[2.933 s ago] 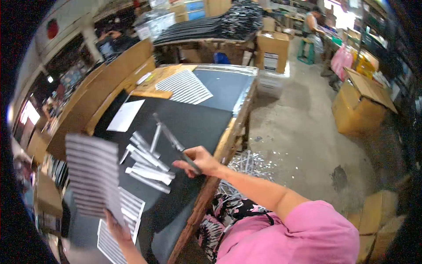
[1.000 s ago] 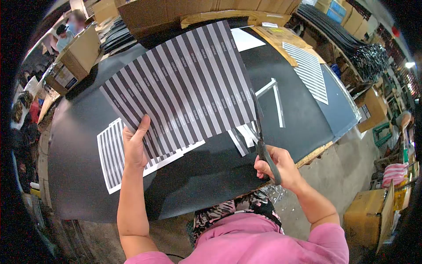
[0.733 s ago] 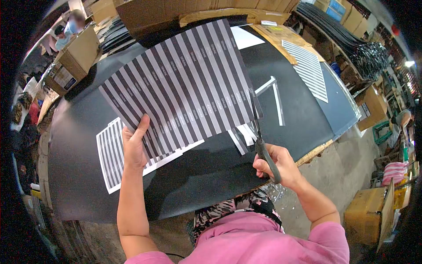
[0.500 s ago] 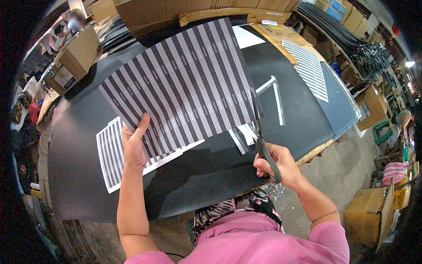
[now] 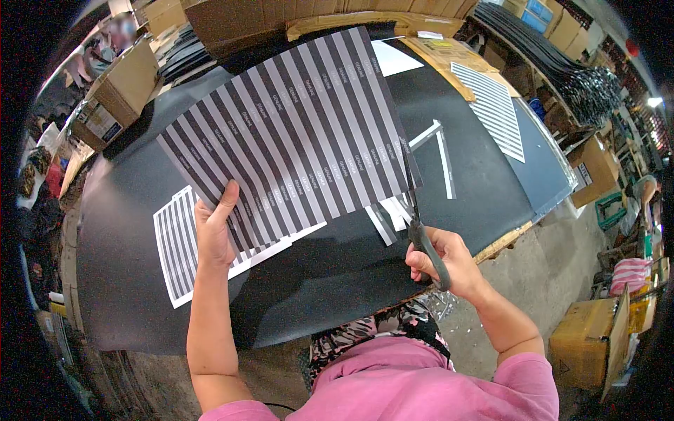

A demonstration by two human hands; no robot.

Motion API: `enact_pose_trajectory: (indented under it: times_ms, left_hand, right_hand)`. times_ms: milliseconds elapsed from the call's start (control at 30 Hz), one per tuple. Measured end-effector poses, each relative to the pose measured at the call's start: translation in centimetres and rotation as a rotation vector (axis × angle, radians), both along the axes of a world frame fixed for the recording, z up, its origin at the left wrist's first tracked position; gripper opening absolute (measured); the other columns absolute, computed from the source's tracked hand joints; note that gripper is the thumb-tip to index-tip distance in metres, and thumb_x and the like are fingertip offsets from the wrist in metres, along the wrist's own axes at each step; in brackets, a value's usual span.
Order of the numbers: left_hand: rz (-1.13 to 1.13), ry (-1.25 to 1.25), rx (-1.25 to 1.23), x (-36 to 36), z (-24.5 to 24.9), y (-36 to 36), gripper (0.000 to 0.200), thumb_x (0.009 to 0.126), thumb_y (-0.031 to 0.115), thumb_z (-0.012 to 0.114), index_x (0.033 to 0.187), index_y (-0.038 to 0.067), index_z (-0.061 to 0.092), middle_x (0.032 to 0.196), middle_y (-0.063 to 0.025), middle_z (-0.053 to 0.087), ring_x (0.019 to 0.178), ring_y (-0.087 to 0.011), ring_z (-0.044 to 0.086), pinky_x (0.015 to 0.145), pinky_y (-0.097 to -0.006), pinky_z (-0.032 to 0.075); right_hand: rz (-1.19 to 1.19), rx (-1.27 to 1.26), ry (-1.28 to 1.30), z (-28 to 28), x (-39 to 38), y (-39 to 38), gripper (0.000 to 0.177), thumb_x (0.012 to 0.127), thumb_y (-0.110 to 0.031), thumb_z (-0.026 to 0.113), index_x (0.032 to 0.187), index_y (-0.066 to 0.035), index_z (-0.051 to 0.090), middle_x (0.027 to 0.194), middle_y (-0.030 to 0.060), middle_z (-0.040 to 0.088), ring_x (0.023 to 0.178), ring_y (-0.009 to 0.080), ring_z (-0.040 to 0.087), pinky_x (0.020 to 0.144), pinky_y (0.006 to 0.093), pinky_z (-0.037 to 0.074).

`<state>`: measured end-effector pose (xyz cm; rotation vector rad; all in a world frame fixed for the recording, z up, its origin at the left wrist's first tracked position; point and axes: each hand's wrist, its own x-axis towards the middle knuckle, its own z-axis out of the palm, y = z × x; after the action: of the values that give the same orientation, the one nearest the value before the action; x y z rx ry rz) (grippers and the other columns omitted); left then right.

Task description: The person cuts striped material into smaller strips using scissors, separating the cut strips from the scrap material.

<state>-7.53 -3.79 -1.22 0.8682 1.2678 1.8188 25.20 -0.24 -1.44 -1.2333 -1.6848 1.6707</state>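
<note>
My left hand (image 5: 216, 231) grips the lower left edge of a large striped sheet (image 5: 288, 133), thumb on top. Its grey and black stripes carry small printed words, and it is held up above the table, bowed. My right hand (image 5: 449, 263) is closed around the dark handles of a pair of scissors (image 5: 425, 249). The scissor blades point away from me and meet the sheet's right edge near its lower right corner. Below lie narrow cut strips (image 5: 444, 165) and more offcuts (image 5: 382, 221). Another striped sheet (image 5: 175, 245) rests partly hidden under the held one.
Black material covers the table (image 5: 295, 309). Further right lies a striped sheet (image 5: 491, 112) beside flattened cardboard (image 5: 442, 59). A cardboard box (image 5: 116, 95) stands at the back left, with people beyond it. Stacked dark sheets (image 5: 554, 70) fill a shelf at the right.
The held sheet and scissors have shifted very slightly; both hands keep their grips. A person in the far background has moved.
</note>
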Motion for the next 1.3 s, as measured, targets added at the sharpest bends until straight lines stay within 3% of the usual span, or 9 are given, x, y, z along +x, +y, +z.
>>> enact_pose_trajectory:
  times_ms: [1300]
  left_hand:
    - [0.013, -0.008, 0.002, 0.05, 0.04, 0.1, 0.017, 0.082, 0.019, 0.066, 0.09, 0.004, 0.066, 0.086, -0.0062, 0.067, 0.074, -0.011, 0.062, 0.068, -0.0231, 0.049]
  right_hand:
    - [0.045, 0.008, -0.016, 0.96, 0.04, 0.03, 0.04, 0.077, -0.035, 0.072, 0.084, 0.001, 0.056, 0.07, 0.003, 0.057, 0.062, 0.0094, 0.057, 0.058, 0.0225, 0.047]
